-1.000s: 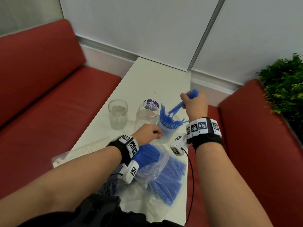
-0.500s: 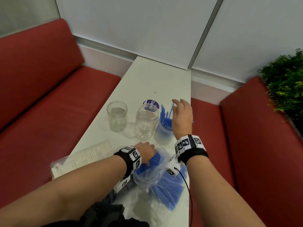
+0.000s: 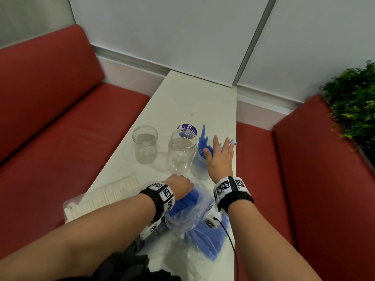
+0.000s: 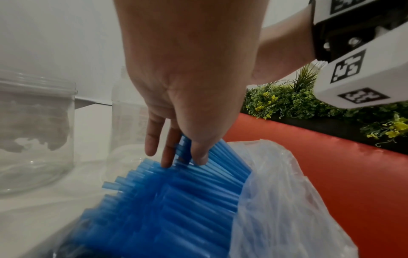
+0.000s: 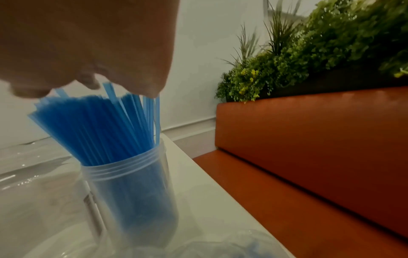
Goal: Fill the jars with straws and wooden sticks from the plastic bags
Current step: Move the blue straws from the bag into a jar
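Straw-filling step. Right hand (image 3: pixel 220 157), fingers spread, pats straws (image 5: pixel 99 125) down in the right jar (image 5: pixel 132 197). Left hand (image 3: pixel 179 184) pinches bagged straws (image 4: pixel 176 197) at near counter (image 3: pixel 182 102). Next, probably: lift that bunch to a jar.

The head view looks forward and down from above the near end of the white table (image 3: pixel 182 102), taking in both forearms, three jars and the red benches on either side. The left wrist view sits low and close behind the left hand (image 4: pixel 187 73), facing along its fingers (image 4: pixel 152 139) over the bag of blue straws (image 4: pixel 167 197) toward two clear jars, with the other wrist's marker band at upper right. The right wrist view looks from just under the right hand (image 5: pixel 88 43) at the straw-filled jar (image 5: pixel 132 195); both wrist views share the right bench and the green plants (image 5: pixel 320 52) seen at the head view's right edge.
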`<state>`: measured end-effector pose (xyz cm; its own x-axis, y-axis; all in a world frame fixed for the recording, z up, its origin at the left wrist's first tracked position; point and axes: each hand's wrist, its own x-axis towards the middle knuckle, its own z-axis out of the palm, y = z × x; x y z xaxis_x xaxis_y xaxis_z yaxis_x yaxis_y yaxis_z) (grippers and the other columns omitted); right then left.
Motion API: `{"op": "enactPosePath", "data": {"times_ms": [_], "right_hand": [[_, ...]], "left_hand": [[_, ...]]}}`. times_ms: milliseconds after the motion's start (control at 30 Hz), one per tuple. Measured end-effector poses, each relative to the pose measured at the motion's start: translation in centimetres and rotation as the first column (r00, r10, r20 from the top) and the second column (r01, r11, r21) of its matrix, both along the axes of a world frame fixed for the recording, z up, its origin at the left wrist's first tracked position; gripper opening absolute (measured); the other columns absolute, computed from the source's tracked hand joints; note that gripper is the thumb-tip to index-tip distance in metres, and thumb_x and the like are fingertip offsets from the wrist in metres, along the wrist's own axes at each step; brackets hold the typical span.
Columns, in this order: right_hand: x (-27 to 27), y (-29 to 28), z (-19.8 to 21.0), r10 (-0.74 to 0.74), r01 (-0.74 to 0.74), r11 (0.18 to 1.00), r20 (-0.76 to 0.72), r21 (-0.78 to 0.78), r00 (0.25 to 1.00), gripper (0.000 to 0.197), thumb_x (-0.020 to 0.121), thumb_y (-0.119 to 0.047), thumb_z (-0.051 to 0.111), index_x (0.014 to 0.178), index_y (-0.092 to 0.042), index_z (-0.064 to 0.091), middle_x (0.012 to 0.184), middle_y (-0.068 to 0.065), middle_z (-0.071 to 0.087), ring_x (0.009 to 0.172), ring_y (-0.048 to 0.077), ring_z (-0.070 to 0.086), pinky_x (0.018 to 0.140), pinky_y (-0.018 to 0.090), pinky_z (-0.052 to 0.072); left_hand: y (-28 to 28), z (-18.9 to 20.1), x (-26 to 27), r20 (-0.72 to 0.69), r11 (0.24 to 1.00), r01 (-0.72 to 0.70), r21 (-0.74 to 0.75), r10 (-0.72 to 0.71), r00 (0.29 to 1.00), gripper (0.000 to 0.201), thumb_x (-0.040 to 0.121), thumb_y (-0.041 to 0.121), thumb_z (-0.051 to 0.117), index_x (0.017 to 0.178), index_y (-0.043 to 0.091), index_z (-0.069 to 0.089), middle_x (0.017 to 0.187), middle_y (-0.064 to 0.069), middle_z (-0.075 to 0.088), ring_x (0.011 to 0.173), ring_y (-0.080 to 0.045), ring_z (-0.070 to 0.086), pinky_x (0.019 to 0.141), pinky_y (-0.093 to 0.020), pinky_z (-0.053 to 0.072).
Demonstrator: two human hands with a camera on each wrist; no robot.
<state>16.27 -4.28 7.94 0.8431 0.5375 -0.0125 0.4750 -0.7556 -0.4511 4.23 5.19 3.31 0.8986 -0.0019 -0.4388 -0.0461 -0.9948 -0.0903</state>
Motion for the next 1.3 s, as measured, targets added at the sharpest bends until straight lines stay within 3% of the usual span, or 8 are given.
{"op": "enactPosePath", "data": {"times_ms": [200, 300, 433, 667, 833, 1000, 1133, 1300], "right_hand": [[-0.9, 0.1, 1.3, 0.01, -0.011, 0.999, 0.03, 0.035, 1.0, 0.062, 0.106, -0.036, 0.043, 0.161, -0.027, 0.016, 0.168, 0.015, 0.004, 0.154, 0.04, -0.004, 0.123, 0.053, 0.0], [-2.1, -0.2, 2.3, -0.013, -0.105, 0.919, 0.297, 0.38, 0.955, 0.045, 0.094, -0.006, 0.049, 0.138, -0.015, 0.056, 0.139, 0.012, 0.054, 0.134, 0.032, 0.044, 0.114, 0.044, 0.033], [-4.2, -0.9, 1.8, 0.306, -0.27, 0.937, -0.152, 0.22, 0.94, 0.036, 0.092, 0.004, 0.041, 0.117, -0.016, 0.057, 0.091, 0.003, 0.066, 0.085, 0.021, 0.062, 0.083, 0.039, 0.053], [-6.6, -1.7, -4.9, 0.228, -0.343, 0.849, -0.307, -0.401, 0.924, 0.088, 0.09, -0.015, 0.065, 0.16, -0.017, 0.011, 0.165, 0.006, 0.024, 0.155, 0.034, 0.004, 0.125, 0.054, 0.007], [-7.0, -2.3, -7.8, 0.225, -0.289, 0.919, -0.245, -0.267, 0.943, 0.012, 0.105, -0.029, 0.048, 0.108, -0.019, 0.055, 0.137, 0.007, 0.058, 0.156, 0.023, 0.013, 0.124, 0.052, -0.003], [-7.3, -2.3, -6.8, 0.2, -0.195, 0.98, -0.207, 0.047, 0.958, 0.024, 0.106, -0.03, 0.045, 0.085, -0.02, 0.052, 0.094, 0.005, 0.066, 0.108, 0.027, 0.061, 0.121, 0.05, 0.02], [-8.0, -1.2, -3.3, 0.232, -0.057, 0.898, -0.359, 0.436, 0.904, 0.018, 0.106, -0.029, 0.049, 0.097, -0.017, 0.059, 0.078, 0.001, 0.061, 0.076, 0.016, 0.059, 0.08, 0.036, 0.049], [-7.2, 0.8, 4.2, 0.27, 0.054, 0.698, -0.333, 0.714, 0.904, 0.019, 0.106, -0.026, 0.05, 0.089, -0.019, 0.056, 0.066, -0.004, 0.05, 0.063, 0.013, 0.048, 0.068, 0.037, 0.044]], "left_hand": [[0.4, 1.1, -0.3, 0.037, 1.0, -0.022, 0.018, 0.021, 0.999, 0.033, 0.1, 0.011, 0.042, 0.133, 0.009, 0.045, 0.13, -0.012, 0.053, 0.121, -0.03, 0.046, 0.093, -0.04, 0.044], [0.7, 1.7, -0.5, 0.015, 0.999, -0.048, -0.003, 0.048, 0.999, 0.035, 0.101, 0.01, 0.042, 0.135, 0.008, 0.044, 0.132, -0.014, 0.05, 0.123, -0.031, 0.044, 0.092, -0.04, 0.044], [0.9, 2.6, -0.7, -0.045, 0.993, -0.115, -0.024, 0.114, 0.992, 0.034, 0.102, 0.011, 0.041, 0.136, 0.009, 0.043, 0.132, -0.014, 0.049, 0.124, -0.03, 0.045, 0.094, -0.039, 0.044], [0.8, 4.0, -1.4, -0.086, 0.99, -0.129, -0.051, 0.124, 0.989, 0.031, 0.101, 0.014, 0.045, 0.132, 0.009, 0.049, 0.129, -0.013, 0.054, 0.119, -0.029, 0.053, 0.096, -0.039, 0.047], [2.1, 5.7, -1.9, -0.034, 0.966, -0.167, -0.199, 0.163, 0.986, 0.032, 0.099, 0.019, 0.052, 0.129, 0.009, 0.055, 0.123, -0.013, 0.06, 0.109, -0.028, 0.06, 0.088, -0.034, 0.049], [4.2, 7.0, -2.3, 0.098, 0.847, -0.349, -0.401, 0.419, 0.903, 0.051, 0.093, -0.002, 0.045, 0.141, 0.012, 0.04, 0.124, -0.017, 0.059, 0.106, -0.031, 0.061, 0.078, -0.031, 0.046], [5.1, 6.8, -2.4, 0.04, 0.624, -0.512, -0.59, 0.656, 0.753, 0.038, 0.096, 0.002, 0.041, 0.131, 0.011, 0.054, 0.121, -0.014, 0.062, 0.098, -0.028, 0.066, 0.073, -0.03, 0.05], [3.7, 5.5, -2.1, -0.314, -0.005, -0.485, -0.874, 0.768, 0.558, 0.026, 0.099, 0.006, 0.042, 0.114, -0.005, 0.06, 0.09, -0.017, 0.063, 0.067, -0.023, 0.062, 0.063, -0.029, 0.053]]}}
